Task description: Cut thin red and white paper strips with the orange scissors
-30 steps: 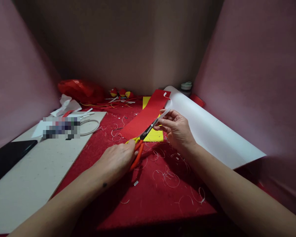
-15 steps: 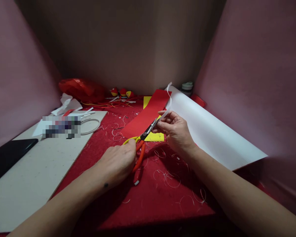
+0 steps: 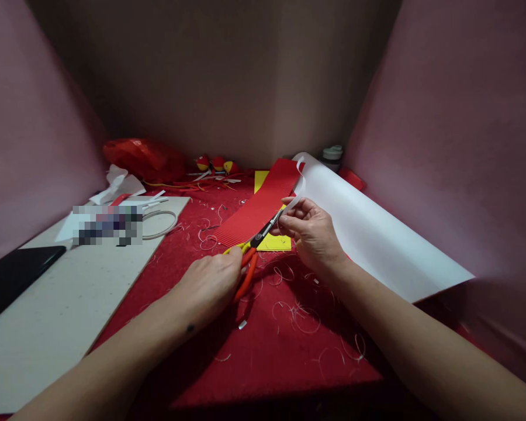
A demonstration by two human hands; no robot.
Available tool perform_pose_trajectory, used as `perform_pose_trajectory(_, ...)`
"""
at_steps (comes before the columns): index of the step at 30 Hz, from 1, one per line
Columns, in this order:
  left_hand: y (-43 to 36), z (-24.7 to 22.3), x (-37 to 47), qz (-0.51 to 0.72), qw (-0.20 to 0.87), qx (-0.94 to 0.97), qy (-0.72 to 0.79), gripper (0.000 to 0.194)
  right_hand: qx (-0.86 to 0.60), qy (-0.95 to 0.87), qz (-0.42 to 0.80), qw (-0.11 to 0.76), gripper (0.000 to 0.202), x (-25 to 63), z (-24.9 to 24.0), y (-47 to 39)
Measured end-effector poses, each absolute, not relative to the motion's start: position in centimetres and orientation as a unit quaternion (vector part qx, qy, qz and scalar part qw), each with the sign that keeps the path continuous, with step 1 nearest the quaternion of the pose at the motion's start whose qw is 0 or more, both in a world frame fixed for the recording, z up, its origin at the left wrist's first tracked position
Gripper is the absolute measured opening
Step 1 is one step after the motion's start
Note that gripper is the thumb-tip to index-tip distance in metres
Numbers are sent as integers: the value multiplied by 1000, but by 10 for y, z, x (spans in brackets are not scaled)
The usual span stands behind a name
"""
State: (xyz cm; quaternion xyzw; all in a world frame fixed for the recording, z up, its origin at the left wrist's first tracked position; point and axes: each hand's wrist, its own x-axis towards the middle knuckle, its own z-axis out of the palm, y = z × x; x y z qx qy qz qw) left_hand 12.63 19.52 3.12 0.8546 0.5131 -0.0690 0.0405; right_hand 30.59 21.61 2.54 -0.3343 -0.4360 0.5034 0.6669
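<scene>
My left hand (image 3: 217,279) is closed round the yellow and orange handles of the scissors (image 3: 251,257), whose blades point up and right and look nearly closed. The blade tips touch a narrow white strip (image 3: 301,182) beside the fingers of my right hand (image 3: 312,233). That hand pinches the strip between thumb and fingertips, and the strip's free end curls upward. Behind the scissors lies a red corrugated sheet (image 3: 258,204), partly over a yellow corrugated sheet (image 3: 274,243).
A large white sheet (image 3: 377,234) curves at the right. On the left, a grey board (image 3: 83,304) bears a black object (image 3: 21,280) and a cable loop. A red bag (image 3: 142,158), small red-yellow figures (image 3: 218,164) and a lidded container (image 3: 332,155) stand behind. Thin cuttings litter the red cloth.
The scissors' blades and handles have drawn closer together. The free end of the white strip has dropped slightly, while my right hand has stayed almost still.
</scene>
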Motion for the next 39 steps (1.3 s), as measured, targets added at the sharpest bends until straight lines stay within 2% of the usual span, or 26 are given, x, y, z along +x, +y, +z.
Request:
perform_pose_trajectory(10, 195, 32, 124, -66, 50, 858, 507, 26, -356, -436, 489, 667, 25, 313, 35, 217)
perform_pose_trajectory(30, 194, 34, 125, -74, 43, 856, 510, 24, -336, -454, 494, 661, 29, 309, 28, 215)
perform_pose_trajectory(39, 192, 35, 123, -62, 76, 860, 501, 22, -340, -459, 500, 651, 28, 306, 27, 214)
